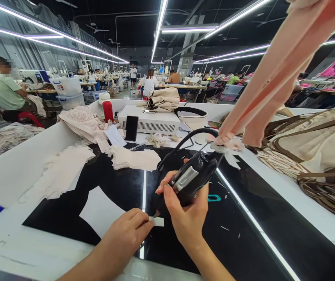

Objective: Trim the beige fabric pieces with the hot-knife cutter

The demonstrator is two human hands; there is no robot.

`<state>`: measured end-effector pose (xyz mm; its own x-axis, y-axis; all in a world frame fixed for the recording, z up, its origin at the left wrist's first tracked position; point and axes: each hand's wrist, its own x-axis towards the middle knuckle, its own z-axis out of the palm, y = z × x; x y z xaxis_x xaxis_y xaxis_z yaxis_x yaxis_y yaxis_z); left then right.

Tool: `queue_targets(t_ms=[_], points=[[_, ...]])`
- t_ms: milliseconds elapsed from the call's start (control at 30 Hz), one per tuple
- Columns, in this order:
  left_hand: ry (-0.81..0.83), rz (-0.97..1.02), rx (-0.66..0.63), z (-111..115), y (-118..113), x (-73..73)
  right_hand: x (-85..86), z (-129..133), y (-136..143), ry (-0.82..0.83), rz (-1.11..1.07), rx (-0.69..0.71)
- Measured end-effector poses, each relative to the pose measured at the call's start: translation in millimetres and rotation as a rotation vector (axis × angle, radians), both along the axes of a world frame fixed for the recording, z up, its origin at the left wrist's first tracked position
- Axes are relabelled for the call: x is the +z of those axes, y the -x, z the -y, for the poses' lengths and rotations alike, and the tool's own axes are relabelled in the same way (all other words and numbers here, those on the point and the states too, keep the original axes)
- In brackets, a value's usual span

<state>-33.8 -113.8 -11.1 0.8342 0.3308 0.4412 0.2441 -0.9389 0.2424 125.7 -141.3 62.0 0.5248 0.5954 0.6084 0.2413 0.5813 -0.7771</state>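
My right hand (187, 218) is wrapped round a black corded hand tool (195, 177) with a silver plate on its side. The tool is tilted, and its thin pointed tip (156, 214) meets a small pale strip (158, 222) on the black glossy work surface (120, 187). The fingers of my left hand (128, 230) are closed on the strip's left end, right beside the tip. A pink fabric band (269, 74) tied near the tool's upper end runs up out of view. Behind my left hand lies a white curved paper piece (100, 208).
Pale cut fabric pieces (135, 157) lie at the back, with a phone (131, 128) behind them. A teal-handled item (214, 198) is right of my right hand. Brown-trimmed beige fabric (325, 136) is piled at right. A black cable (182, 141) arches behind the tool. Several people work beyond.
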Motion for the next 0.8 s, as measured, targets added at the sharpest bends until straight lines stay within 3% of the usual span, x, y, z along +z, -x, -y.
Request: queue_targets(t_ms=[367, 567, 800], points=[[0.013, -0.04, -0.002, 0, 1, 0.4, 2.3, 4, -10, -0.024, -0.064, -0.044], [-0.025, 0.046, 0.015, 0, 1, -4.2, 3.6, 4, -9, -0.007, -0.013, -0.053], [0.033, 0.053, 0.003, -1, 2, -10.7, 2.4, 11, -4, -0.043, -0.083, 0.035]])
